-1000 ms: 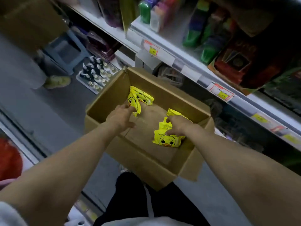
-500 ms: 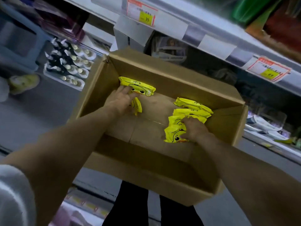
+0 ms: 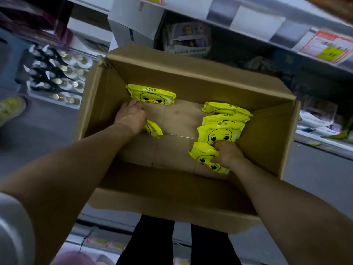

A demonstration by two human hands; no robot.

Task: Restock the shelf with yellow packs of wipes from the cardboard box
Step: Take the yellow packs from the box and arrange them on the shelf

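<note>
- A person's left hand (image 3: 131,116) reaches into the open cardboard box (image 3: 191,73), its fingers curled, seemingly round a half-hidden pack (image 3: 153,129) on the box floor.
- Just beyond it, a duck-faced pack (image 3: 152,94) leans against the far wall.
- The right hand (image 3: 227,154) pinches the nearest pack (image 3: 204,152) of an overlapping row of yellow packs (image 3: 223,119) at the box's right side.
- The shelf edge (image 3: 248,20), with a price tag (image 3: 328,48), runs above the box.
</note>
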